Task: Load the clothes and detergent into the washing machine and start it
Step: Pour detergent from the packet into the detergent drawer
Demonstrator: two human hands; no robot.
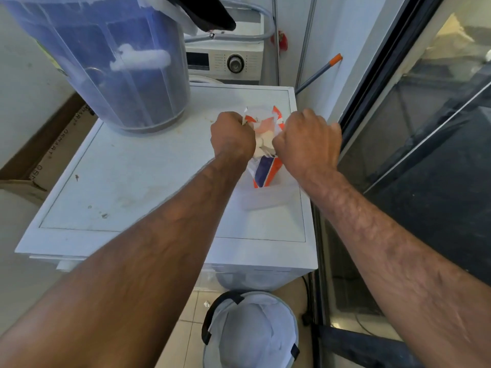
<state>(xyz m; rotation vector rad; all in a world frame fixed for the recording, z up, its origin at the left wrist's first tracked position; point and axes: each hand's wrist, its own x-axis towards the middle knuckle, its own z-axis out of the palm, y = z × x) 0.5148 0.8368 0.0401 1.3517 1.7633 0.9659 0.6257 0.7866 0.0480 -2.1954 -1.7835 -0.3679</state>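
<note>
A white, orange and blue detergent bag [265, 171] stands in a clear plastic tub [265, 200] on the white washing machine top [138, 187]. My left hand [232, 138] is closed on the bag's left top edge, and my right hand [308, 142] is closed on its right top edge. White powder shows between the two hands. Below the machine's front, a white laundry basket [251, 330] with dark handles sits on the tiled floor; whether clothes lie in it I cannot tell.
A large translucent blue bucket [106, 62] with a white handle stands at the back left of the machine top. Behind is a second washer [225, 63] with a dial and grey hoses. A cardboard box [45, 152] lies left; a glass door [425, 128] runs along the right.
</note>
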